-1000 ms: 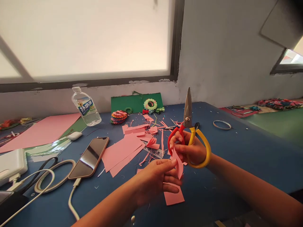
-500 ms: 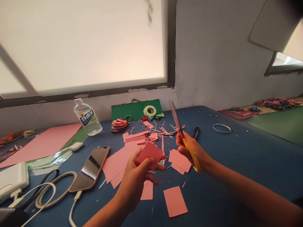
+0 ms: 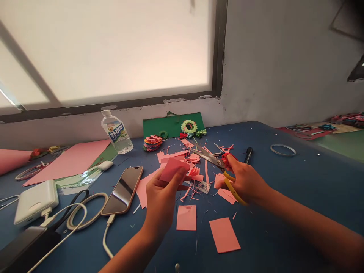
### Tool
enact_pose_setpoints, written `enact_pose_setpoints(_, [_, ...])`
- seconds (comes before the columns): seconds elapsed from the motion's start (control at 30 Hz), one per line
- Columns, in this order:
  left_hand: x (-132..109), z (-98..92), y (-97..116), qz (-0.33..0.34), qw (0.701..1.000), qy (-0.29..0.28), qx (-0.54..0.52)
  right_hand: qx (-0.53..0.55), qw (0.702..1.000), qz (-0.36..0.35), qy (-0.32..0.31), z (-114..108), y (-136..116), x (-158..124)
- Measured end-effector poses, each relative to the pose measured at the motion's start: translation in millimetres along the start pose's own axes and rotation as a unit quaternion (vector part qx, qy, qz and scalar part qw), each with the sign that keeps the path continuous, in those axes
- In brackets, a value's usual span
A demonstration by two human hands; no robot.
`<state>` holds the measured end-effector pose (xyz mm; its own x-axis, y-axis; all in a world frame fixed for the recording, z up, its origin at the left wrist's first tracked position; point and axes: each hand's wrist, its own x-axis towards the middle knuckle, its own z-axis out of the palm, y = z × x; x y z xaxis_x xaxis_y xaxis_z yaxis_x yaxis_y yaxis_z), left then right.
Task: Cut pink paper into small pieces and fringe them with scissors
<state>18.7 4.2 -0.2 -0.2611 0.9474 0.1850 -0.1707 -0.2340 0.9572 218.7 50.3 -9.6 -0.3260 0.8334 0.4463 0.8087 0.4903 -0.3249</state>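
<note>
My left hand [image 3: 163, 197] pinches a small pink paper piece [image 3: 173, 169] between thumb and fingers, lifted above the table. In my right hand [image 3: 246, 180] is a pair of scissors [image 3: 209, 156] with yellow and red handles, its blades parted and pointing left toward the paper, not touching it. Two pink paper rectangles, one nearer the left [image 3: 186, 217] and one nearer the right [image 3: 225, 235], lie flat in front of me. More cut pieces [image 3: 226, 195] lie partly beneath my right hand. Pink scraps and strips [image 3: 196, 172] are strewn behind the hands.
A phone [image 3: 123, 190] on a cable, a white power bank [image 3: 36, 203] and a water bottle [image 3: 117, 132] stand or lie on the left. Folded-paper rings [image 3: 152, 143] and a green sheet [image 3: 159, 125] are at the back. A black marker [image 3: 248, 154] and a clear ring [image 3: 283, 150] lie right.
The scissors have swung down from upright to point left, and their blades have opened. My left hand keeps the paper. The view has turned slightly left.
</note>
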Motion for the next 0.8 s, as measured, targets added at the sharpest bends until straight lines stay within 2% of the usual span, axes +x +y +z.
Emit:
enact_pose_setpoints(0.17, [-2.4,-0.3,1.8,0.027,1.000,0.013,-0.005,-0.105,0.992,-0.061,0.044,6.4,0.4,-3.0])
enact_pose_setpoints(0.33, [-3.4,-1.2,1.1,0.048,0.999,0.019,-0.007,-0.160,0.974,-0.118,0.108,11.0,1.9,-5.0])
enact_pose_setpoints(0.8, [-6.2,0.7,0.0,0.064,0.998,0.016,0.003,-0.185,0.964,-0.122,0.144,12.7,1.5,-5.7])
